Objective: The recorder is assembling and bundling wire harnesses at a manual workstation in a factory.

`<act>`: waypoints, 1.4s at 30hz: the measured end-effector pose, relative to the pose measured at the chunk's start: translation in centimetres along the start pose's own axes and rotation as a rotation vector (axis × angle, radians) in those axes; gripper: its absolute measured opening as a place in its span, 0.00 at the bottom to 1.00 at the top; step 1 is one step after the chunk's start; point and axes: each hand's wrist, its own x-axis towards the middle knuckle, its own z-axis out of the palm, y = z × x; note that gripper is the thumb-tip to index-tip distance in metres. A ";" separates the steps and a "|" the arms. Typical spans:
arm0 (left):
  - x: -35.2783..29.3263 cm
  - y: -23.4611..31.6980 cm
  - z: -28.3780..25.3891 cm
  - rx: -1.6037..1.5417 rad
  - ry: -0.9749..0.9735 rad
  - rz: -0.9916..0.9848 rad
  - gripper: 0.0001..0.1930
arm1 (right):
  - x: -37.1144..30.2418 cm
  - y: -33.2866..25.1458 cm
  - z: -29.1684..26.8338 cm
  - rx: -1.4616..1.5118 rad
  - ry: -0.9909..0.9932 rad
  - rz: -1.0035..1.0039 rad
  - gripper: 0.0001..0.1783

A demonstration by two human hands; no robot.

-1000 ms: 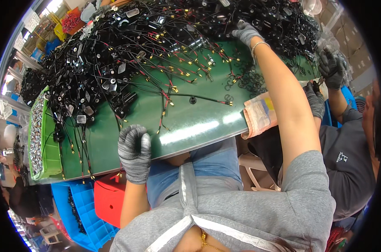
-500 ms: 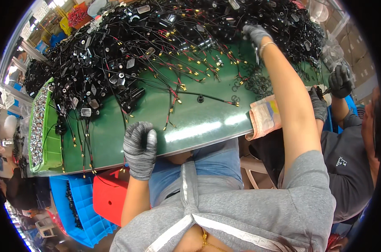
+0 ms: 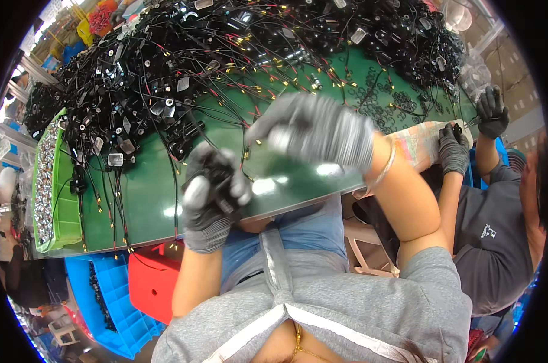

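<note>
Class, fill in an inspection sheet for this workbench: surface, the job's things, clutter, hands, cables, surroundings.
Surface: green table, bare only along its near edge.
Job's things: small black part in the left hand.
Clutter: black rings strewn at the far right; green bin of small metal pieces at the left.
Hands: both gloved grey; right hand blurred above the table, grip unclear.
Cables: big heap of black wired parts with red and black leads.
Surroundings: blue crates and red box below; co-worker's gloved hands at right.
</note>
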 end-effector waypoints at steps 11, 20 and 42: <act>-0.9 0.2 -2.3 0.127 -0.037 0.088 0.29 | 11.9 10.2 -11.5 -1.161 0.412 0.694 0.18; -1.1 -0.8 -2.2 0.766 0.142 0.149 0.31 | 15.9 19.0 -17.2 -1.342 -0.143 0.848 0.15; -1.9 -2.4 -2.1 0.835 0.095 0.207 0.32 | -1.2 -3.6 6.0 0.171 0.179 -0.015 0.09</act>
